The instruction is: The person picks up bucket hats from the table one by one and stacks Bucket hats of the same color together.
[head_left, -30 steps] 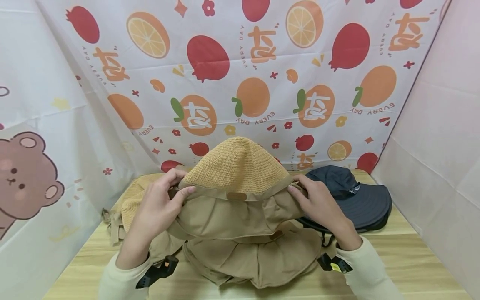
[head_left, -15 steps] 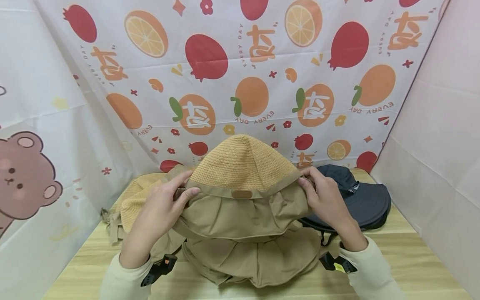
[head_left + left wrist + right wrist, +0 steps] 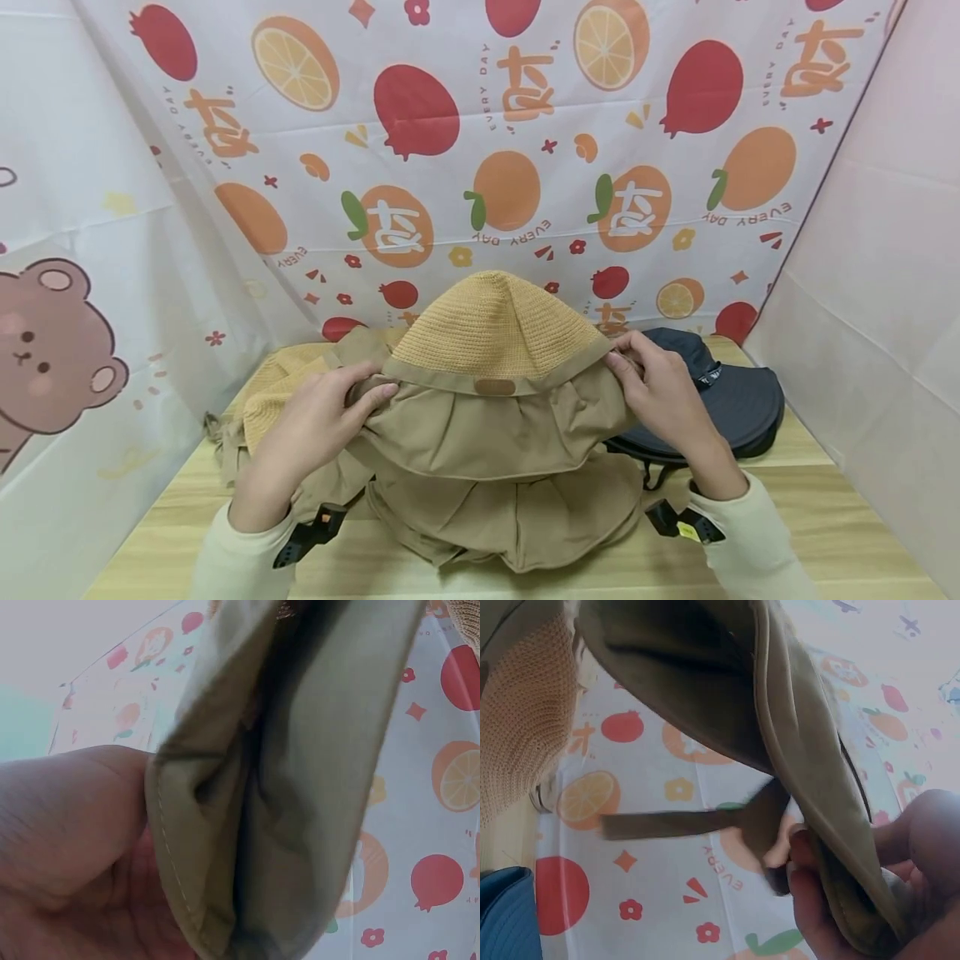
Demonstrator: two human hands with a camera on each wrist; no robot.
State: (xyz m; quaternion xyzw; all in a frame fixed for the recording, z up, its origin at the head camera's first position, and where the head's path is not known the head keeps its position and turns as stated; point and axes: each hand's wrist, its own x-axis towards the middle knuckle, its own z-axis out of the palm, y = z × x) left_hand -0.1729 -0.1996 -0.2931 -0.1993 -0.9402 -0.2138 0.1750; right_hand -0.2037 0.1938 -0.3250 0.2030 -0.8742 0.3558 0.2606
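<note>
Both hands hold up a sun hat with a yellow knitted crown, a khaki band bearing a small brown patch, and a pleated khaki brim. My left hand pinches the hat at its left side, thumb in front. At the right side my right hand grips it the same way. In the left wrist view the folded khaki brim runs past the thumb. A loose khaki strap dangles from the hat in the right wrist view, near the curled fingers.
Below the held hat, another khaki hat lies on the wooden table. More yellow-and-khaki hats are piled at the left. Dark navy hats are stacked at the right. A fruit-print curtain hangs behind.
The held hat has shifted slightly to the right. The right hand has moved right and the left hand has stayed nearly in place, both still holding the hat.
</note>
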